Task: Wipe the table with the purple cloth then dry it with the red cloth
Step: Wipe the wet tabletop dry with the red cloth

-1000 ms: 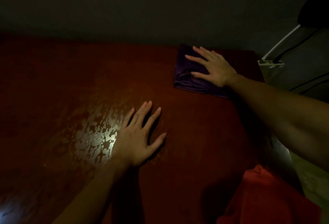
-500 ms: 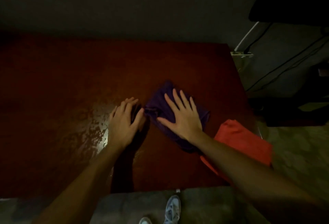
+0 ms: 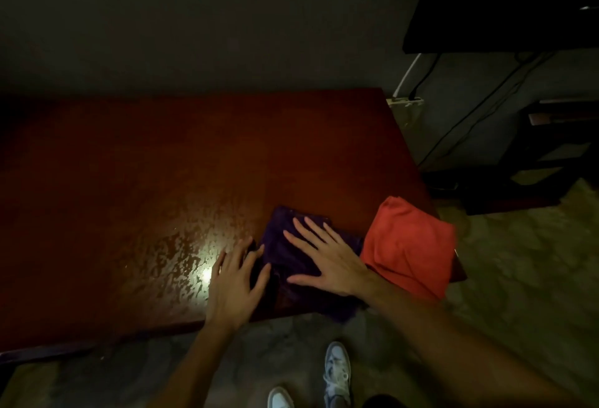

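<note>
Pressing down flat, our right hand [image 3: 327, 261] lies on the purple cloth [image 3: 291, 255] with its fingers straight and spread. The purple cloth sits near the front edge of the dark red bench [image 3: 162, 180], and one corner hangs a little over that edge. Our left hand [image 3: 233, 281] rests flat on the bench just beside the cloth, fingers straight, holding nothing; its fingertips touch the cloth's left side. The red cloth [image 3: 408, 245] lies at the front right corner of the bench, touching the purple cloth. Wet, shiny patches [image 3: 181, 255] gleam on the bench left of our hands. Below, we see our white shoes [image 3: 337, 372] on the floor.
</note>
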